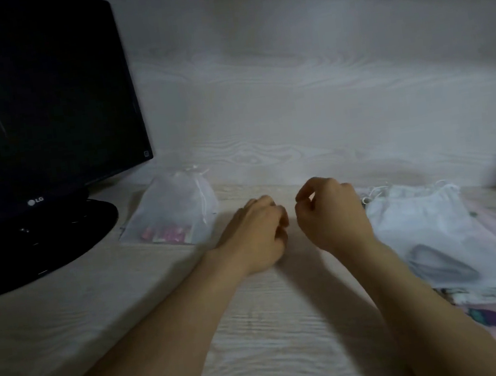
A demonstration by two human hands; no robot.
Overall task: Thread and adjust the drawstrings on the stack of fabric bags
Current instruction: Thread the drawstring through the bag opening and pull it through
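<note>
Left hand [256,234] and right hand [329,213] curled, close together — holding anything? Can't tell. Fabric bags [418,219] look light, floppy — grip the gathered mouth.

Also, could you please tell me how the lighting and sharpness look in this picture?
Head view: dim, flat light overall; soft shadows fall on the desk beside the left hand and right hand; both look slightly motion-blurred; the stack of fabric bags and the right edge smear out; the monitor shows faint streaky reflections.
</note>
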